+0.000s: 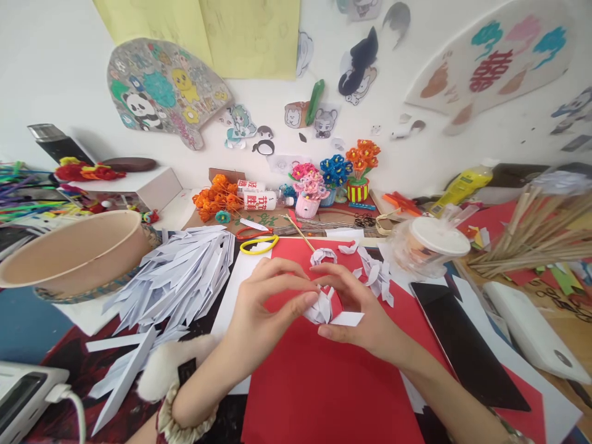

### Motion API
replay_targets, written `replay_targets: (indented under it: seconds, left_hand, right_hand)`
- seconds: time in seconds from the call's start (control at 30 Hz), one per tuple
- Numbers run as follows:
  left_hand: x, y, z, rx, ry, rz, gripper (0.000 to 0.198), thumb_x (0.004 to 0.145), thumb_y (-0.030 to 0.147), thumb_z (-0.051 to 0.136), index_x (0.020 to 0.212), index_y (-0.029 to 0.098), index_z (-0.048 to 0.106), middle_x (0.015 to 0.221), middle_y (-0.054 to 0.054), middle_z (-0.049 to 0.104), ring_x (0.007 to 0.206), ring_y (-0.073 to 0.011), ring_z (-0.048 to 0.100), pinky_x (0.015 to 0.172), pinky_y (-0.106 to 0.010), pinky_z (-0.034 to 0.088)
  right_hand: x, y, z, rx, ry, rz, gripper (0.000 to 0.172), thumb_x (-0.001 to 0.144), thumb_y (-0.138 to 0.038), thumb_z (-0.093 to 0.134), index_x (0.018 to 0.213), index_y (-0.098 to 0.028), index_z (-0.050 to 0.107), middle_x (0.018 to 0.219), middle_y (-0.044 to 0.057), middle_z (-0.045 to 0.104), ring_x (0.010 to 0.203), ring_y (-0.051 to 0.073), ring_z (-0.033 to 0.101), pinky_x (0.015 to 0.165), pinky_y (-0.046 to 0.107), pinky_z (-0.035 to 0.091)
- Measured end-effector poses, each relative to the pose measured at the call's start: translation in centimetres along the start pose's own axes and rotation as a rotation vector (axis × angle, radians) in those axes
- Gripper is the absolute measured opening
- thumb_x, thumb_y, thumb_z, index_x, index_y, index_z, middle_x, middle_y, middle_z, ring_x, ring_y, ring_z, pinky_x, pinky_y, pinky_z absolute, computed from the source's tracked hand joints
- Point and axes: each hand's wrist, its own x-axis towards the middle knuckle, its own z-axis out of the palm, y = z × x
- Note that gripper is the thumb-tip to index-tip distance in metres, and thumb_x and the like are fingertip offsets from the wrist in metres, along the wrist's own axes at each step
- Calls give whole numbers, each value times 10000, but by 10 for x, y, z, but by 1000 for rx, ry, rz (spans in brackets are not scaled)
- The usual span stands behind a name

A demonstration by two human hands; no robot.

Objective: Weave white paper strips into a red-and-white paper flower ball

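Observation:
Between both hands is a small rounded piece of folded white paper (pixel 321 306) with a red part and a white strip end sticking out at its right. The thumb and fingers of my left hand (pixel 261 302) pinch its left side. My right hand (pixel 358 308) curls round its right side, thumb below and fingers above. Beneath them lies a sheet of red paper (pixel 324 382). Just beyond my fingers sits another folded white paper ring (pixel 322 256), with a thin stick behind it. Loose folded white pieces (pixel 377 274) lie to its right.
A pile of white paper strips (pixel 180 271) and a beige bowl (pixel 78 240) are at left. Yellow-handled scissors (pixel 259 245) lie ahead. On the right are a black phone or tablet (pixel 467 345), a lidded cup (pixel 435 237) and a white power bank (pixel 531 330). Flower pots (pixel 306 206) stand by the wall.

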Motion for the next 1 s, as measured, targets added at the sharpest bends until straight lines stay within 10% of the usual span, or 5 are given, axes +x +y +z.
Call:
replay_targets:
  seconds: [0.53, 0.8, 1.0]
  left_hand:
    - [-8, -10, 17, 385, -28, 175, 83, 866, 291, 729, 941, 253, 726, 931, -34, 703, 845, -209, 573, 758, -348, 397]
    - [-3, -18, 10, 264, -25, 66, 91, 874, 320, 719, 879, 230, 706, 858, -32, 700, 836, -208, 599, 775, -344, 434]
    - [-8, -31, 13, 311, -30, 149, 83, 880, 317, 714, 918, 246, 735, 861, -39, 702, 808, -200, 586, 743, -329, 437]
  right_hand:
    - [0, 6, 8, -192, 96, 75, 531, 765, -134, 719, 1260, -275, 590, 1286, 73, 665, 1115, 256, 664, 903, 415, 581]
    - [1, 0, 0, -319, 203, -199, 231, 863, -289, 729, 1090, -263, 688, 1215, 71, 695, 1173, 255, 638, 992, 433, 529]
    - [1, 8, 0, -366, 276, -306, 76, 922, -257, 675, 966, -249, 736, 947, 51, 750, 893, 216, 712, 788, 353, 589]
